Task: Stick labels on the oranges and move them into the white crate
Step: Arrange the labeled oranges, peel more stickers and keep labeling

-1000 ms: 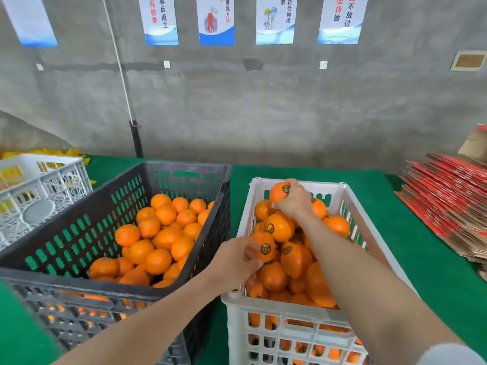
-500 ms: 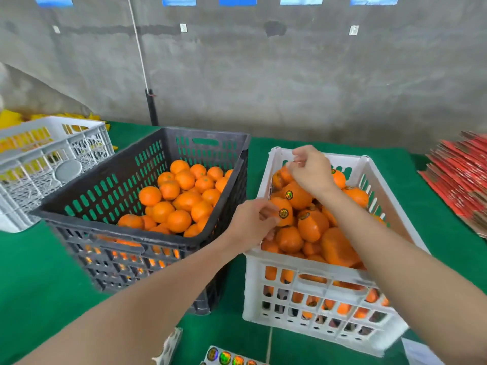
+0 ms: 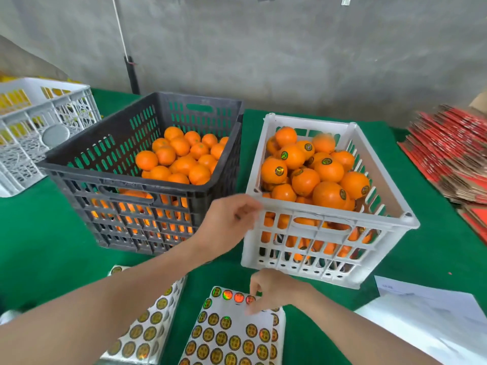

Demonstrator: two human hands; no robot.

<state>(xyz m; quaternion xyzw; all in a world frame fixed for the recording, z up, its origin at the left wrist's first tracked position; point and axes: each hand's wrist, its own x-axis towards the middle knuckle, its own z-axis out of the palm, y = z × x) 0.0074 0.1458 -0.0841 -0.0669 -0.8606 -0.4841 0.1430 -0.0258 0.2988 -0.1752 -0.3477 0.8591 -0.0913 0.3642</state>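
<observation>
The white crate (image 3: pixel 332 227) on the right is heaped with labelled oranges (image 3: pixel 328 169). To its left, the black crate (image 3: pixel 126 185) holds unlabelled oranges (image 3: pixel 181 156). My left hand (image 3: pixel 229 219) hangs between the two crates near the white crate's front left corner, fingers loosely curled, holding nothing. My right hand (image 3: pixel 271 291) is down on the label sheet (image 3: pixel 232 330) in front of the white crate, its fingertips pinching at a round label near the sheet's top edge. A second label sheet (image 3: pixel 147 325) lies to the left, partly under my left forearm.
A green cloth (image 3: pixel 39 233) covers the table. A second white crate (image 3: pixel 39 122) stands at the far left. Stacked red flat cartons (image 3: pixel 453 151) lie at the right. White papers (image 3: pixel 432 312) rest at the front right. A concrete wall is behind.
Both hands have left the oranges in the white crate. My right hand dropped to the label sheet, my left hand drew back outside the crate. The view tilted down.
</observation>
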